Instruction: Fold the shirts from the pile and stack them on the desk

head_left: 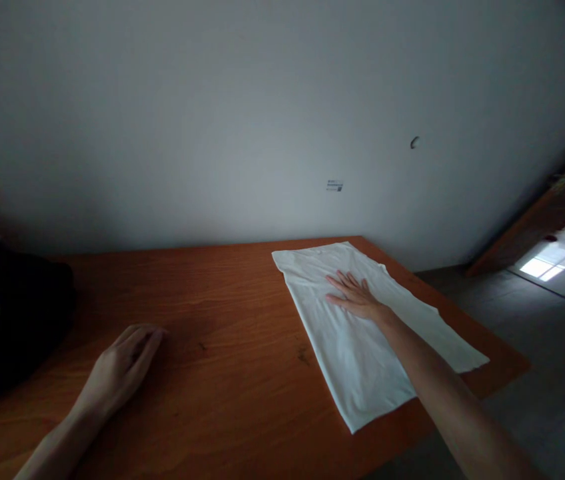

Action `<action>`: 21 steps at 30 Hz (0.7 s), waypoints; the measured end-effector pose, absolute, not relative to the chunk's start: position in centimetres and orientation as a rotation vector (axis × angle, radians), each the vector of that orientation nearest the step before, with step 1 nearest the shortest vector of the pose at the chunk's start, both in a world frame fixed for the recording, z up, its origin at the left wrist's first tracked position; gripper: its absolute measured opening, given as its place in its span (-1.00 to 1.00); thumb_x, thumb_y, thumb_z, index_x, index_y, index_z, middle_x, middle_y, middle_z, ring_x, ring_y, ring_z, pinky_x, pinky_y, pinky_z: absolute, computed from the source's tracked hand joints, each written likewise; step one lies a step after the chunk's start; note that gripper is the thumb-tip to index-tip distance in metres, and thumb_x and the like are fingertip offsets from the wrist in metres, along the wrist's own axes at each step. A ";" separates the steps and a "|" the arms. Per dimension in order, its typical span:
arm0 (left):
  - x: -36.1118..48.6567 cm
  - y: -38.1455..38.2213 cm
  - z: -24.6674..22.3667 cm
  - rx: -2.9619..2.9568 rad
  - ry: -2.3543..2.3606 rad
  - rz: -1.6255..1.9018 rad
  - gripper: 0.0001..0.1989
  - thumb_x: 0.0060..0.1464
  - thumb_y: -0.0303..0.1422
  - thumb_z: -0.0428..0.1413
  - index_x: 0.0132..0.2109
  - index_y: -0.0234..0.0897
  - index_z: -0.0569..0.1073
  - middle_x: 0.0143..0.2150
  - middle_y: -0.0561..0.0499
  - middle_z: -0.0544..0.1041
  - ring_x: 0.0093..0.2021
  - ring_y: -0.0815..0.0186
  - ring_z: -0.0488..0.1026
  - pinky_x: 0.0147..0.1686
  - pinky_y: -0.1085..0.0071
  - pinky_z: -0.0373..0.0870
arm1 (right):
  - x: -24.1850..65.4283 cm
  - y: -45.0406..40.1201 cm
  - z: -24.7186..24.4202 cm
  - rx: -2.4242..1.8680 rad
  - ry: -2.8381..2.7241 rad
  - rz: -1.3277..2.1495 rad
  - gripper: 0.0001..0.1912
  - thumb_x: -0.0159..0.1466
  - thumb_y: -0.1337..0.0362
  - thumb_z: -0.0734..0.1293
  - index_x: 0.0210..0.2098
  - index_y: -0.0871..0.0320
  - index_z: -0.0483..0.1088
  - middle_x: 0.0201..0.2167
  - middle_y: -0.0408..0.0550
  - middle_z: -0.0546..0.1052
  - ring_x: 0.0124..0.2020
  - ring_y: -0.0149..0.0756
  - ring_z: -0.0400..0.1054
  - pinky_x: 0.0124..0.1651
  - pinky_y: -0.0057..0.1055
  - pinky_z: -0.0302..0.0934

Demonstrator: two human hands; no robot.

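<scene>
A thin white garment point(332, 333), seemingly folded lengthwise, lies flat on the right end of the wooden table point(222, 400). Its exact kind does not show; light creases run across it. My right hand point(352, 293) rests palm down on its upper part, fingers spread, gripping nothing. On bare wood, left of the garment and well apart from it, lies my left hand point(125, 367). Its fingers are loosely curled together, the thumb alongside, and no object shows in them.
A black bundle with white patches, probably fabric point(17, 313), sits at the table's left end. Behind the table rises a pale wall point(212, 133) with a small printed label point(335, 185) and a round hole point(415, 143). Grey floor point(552, 333) and a brown door frame point(527, 220) are at right.
</scene>
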State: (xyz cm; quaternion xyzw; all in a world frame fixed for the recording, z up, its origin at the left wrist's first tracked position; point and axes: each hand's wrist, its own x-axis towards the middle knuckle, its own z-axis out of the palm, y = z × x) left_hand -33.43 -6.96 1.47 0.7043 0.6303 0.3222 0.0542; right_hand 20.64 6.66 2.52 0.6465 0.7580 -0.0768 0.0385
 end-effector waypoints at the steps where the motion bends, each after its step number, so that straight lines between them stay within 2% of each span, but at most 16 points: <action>1: -33.4 -6.9 1.4 2.150 1.909 0.980 -0.47 0.27 0.10 -0.10 -0.16 -0.21 0.55 -0.13 -0.07 0.61 -0.16 0.20 0.60 -0.08 0.39 0.51 | 21.2 6.4 2.5 1.996 2.307 -0.199 -0.17 0.35 -0.36 0.01 0.50 -0.19 -0.13 0.55 -0.05 -0.24 0.54 0.07 -0.41 0.43 0.31 -0.46; 4: -33.3 -6.9 1.3 2.182 1.883 0.997 -0.48 0.26 0.10 -0.08 -0.19 -0.19 0.55 -0.15 -0.07 0.62 -0.18 0.20 0.61 -0.13 0.40 0.52 | 21.4 5.2 2.4 2.088 2.229 -0.116 -0.19 0.37 -0.34 -0.01 0.49 -0.17 -0.10 0.55 -0.05 -0.19 0.54 0.07 -0.39 0.43 0.30 -0.48; 9: -33.1 -6.8 1.3 2.238 1.867 1.013 -0.48 0.23 0.13 -0.07 -0.21 -0.17 0.56 -0.17 -0.06 0.63 -0.19 0.19 0.63 -0.14 0.40 0.55 | 18.7 3.1 1.5 2.398 2.058 -0.190 -0.18 0.37 -0.35 -0.13 0.50 -0.19 -0.16 0.55 0.01 -0.17 0.52 0.22 -0.33 0.38 0.41 -0.38; 15: -33.2 -6.6 1.3 2.229 1.924 0.982 -0.41 0.18 0.20 -0.10 -0.24 -0.15 0.58 -0.16 -0.06 0.64 -0.20 0.16 0.64 -0.13 0.33 0.58 | 18.1 3.0 1.2 2.440 1.952 -0.241 -0.10 0.30 -0.42 -0.08 0.50 -0.19 -0.16 0.55 0.06 -0.19 0.52 0.27 -0.37 0.34 0.48 -0.43; 21: -32.8 -6.7 1.6 2.195 1.923 0.970 -0.44 0.17 0.20 -0.07 -0.25 -0.11 0.57 -0.18 -0.05 0.64 -0.20 0.12 0.63 -0.08 0.25 0.60 | 20.1 4.9 1.0 2.424 1.969 -0.232 -0.07 0.28 -0.45 -0.12 0.50 -0.18 -0.16 0.55 0.08 -0.17 0.51 0.31 -0.37 0.32 0.52 -0.41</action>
